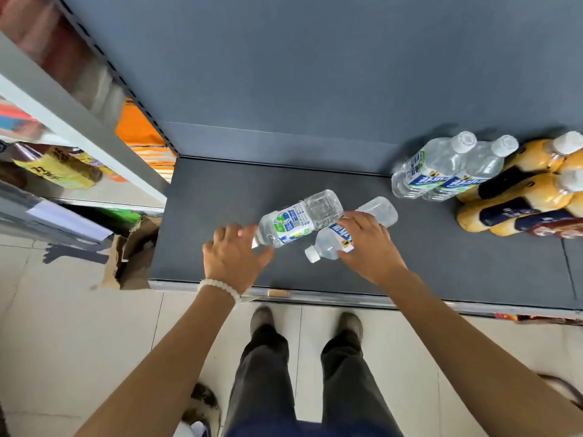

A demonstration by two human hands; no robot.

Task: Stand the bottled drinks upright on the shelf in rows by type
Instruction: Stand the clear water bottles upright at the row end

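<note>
Two clear water bottles lie on their sides on the dark grey shelf (441,263). The left water bottle (296,219) points its neck at my left hand (235,257), whose spread fingers touch its neck end and hide the cap. My right hand (369,244) grips the second lying water bottle (328,247) around its label, white cap towards me and base to the back right. Two more upright water bottles (432,165) stand at the back right. Beside them stand several yellow juice bottles (520,190) with dark labels.
The shelf's metal front edge (347,298) runs just above my shoes. A torn cardboard box (132,253) sits on the floor left of the shelf. A neighbouring rack with snack packs (60,168) stands at the far left. The grey back panel (315,74) rises behind.
</note>
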